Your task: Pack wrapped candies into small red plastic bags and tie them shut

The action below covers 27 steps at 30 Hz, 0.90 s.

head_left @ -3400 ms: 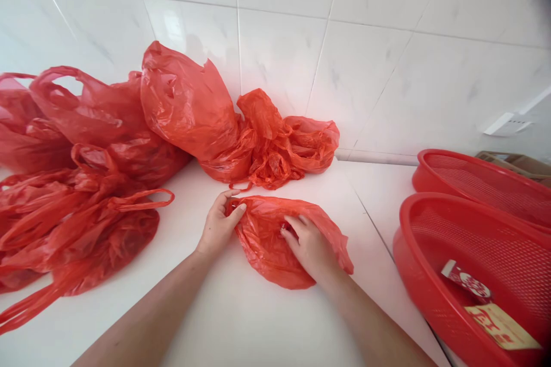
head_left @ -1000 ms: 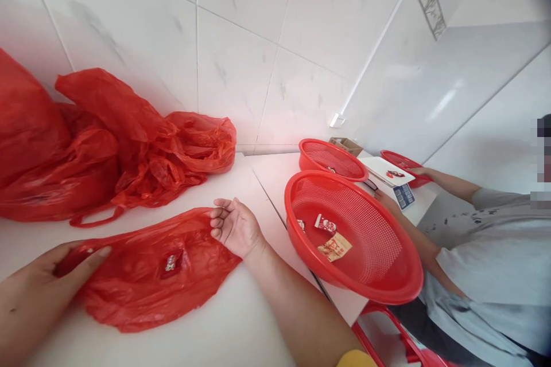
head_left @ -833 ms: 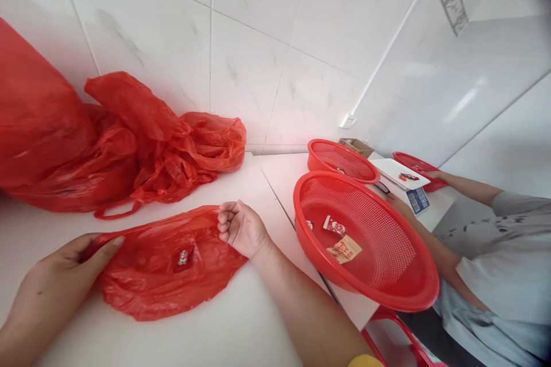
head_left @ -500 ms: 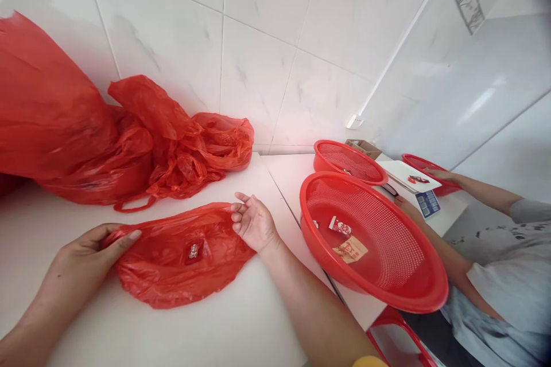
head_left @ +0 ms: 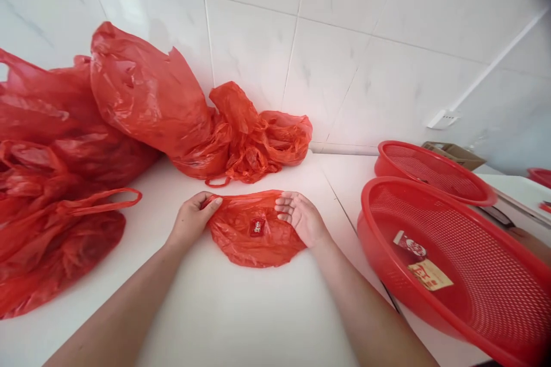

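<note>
A thin red plastic bag (head_left: 241, 246) lies spread on the table in front of me with its mouth open. My left hand (head_left: 193, 218) pinches the bag's left edge between thumb and fingers. At the opposite side, my right hand (head_left: 303, 219) has its palm up and fingers loosely apart, touching the bag's right rim without a visible grip. A small dark red packet with white print (head_left: 257, 227) shows in the middle of the bag.
Several full red plastic bags (head_left: 146, 97) stand along the tiled wall on the left. To the right, a red mesh basket (head_left: 456, 321) holds a white-and-red wrapper (head_left: 408, 245) and a tan packet (head_left: 430, 275). Another red basket (head_left: 430, 166) stands behind it. A co-worker's hand (head_left: 527, 241) is partly visible.
My view has turned left, so more bags show and the co-worker is mostly out of sight. My left hand keeps its pinch; my right hand stays at the bag's right rim.
</note>
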### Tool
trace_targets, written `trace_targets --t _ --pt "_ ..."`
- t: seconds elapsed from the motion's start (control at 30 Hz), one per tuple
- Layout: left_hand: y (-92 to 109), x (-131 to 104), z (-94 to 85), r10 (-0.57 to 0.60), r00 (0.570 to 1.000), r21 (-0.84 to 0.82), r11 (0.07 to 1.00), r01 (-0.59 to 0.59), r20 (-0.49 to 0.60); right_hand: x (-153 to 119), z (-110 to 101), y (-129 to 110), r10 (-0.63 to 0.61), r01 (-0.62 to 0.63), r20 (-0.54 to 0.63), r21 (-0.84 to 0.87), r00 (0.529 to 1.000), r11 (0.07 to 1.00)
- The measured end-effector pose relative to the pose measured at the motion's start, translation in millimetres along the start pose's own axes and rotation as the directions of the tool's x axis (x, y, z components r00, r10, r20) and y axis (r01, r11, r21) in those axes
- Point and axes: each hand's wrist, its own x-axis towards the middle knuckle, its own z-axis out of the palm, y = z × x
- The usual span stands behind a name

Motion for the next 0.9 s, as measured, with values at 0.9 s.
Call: trace_targets --t 0.9 --pt "0.4 -0.9 -5.2 -0.054 0.997 0.236 0.971 0.041 0.05 -187.4 -59.8 -145.0 -0.493 -0.361 -0.308 -0.932 0.814 -0.015"
